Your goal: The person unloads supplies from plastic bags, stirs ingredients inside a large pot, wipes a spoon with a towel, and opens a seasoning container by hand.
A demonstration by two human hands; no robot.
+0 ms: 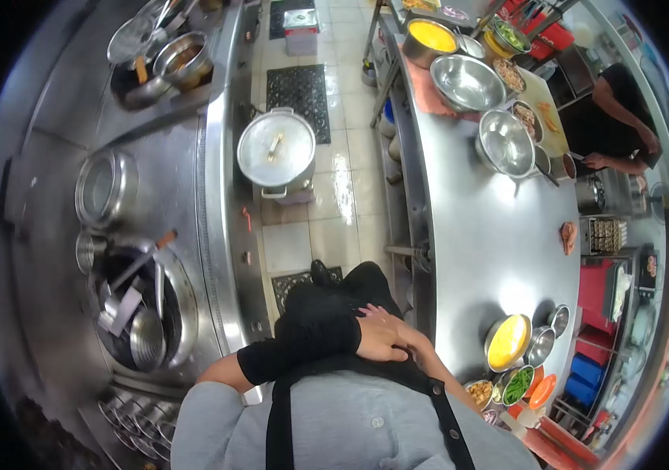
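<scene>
My left hand [381,337], below a black sleeve, lies across my right wrist in front of my waist. Its thumb shows on the near side, and its fingers wrap over the wrist. From beneath it, the fingers of my right hand [373,311] stick out slightly apart, holding nothing, against my dark clothing. Most of my right palm is hidden. To the right is the steel worktable [491,258]; a yellow-filled bowl [508,342] and a container of green vegetables [518,385] are near my right arm.
A lidded pot [276,147] stands ahead in the aisle. On the left are a steel counter [170,188] and a wok [186,313] with ladles. Steel bowls [505,142] stand at the table's far end. Another person's forearm [616,106] shows beyond the table.
</scene>
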